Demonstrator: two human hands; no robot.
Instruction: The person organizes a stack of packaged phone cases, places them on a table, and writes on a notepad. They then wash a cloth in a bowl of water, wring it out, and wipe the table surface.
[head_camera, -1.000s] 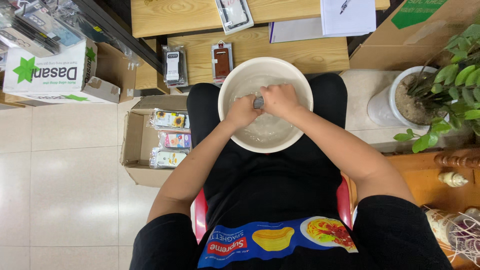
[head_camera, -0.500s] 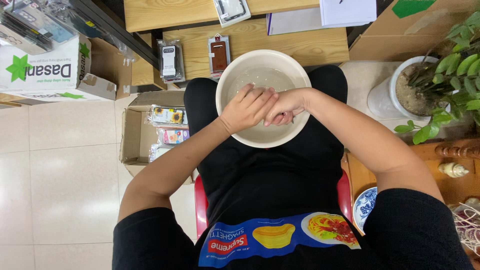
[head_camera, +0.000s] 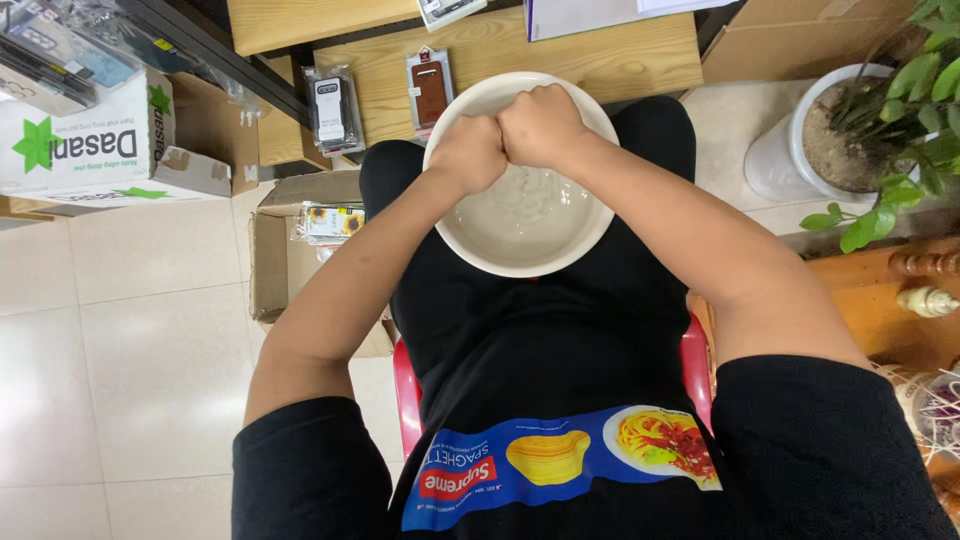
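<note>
The bowl (head_camera: 520, 250), wide, round and white, rests on the lap of a seated person in black clothes, just in front of a wooden bench (head_camera: 580, 60). It holds shallow cloudy water. The person sits on a red chair (head_camera: 405, 385), whose edges show at both hips. Both hands meet over the far half of the bowl, knuckles pressed together. The left hand (head_camera: 468, 152) is curled into a fist, and the right hand (head_camera: 540, 125) is curled the same way beside it, touching it. Whether either fist holds anything cannot be told, since the fingers hide the palms.

To the left of the person's knees an open cardboard box (head_camera: 275, 265) stands on the tiled floor, with small flat packets inside. Farther left lies a white carton (head_camera: 85, 140) with a green star. To the right stands a white pot (head_camera: 800, 140) with a leafy plant (head_camera: 900, 120). Two flat packets, one dark (head_camera: 333, 108) and one brown (head_camera: 430, 88), lie on the bench just beyond the bowl.
</note>
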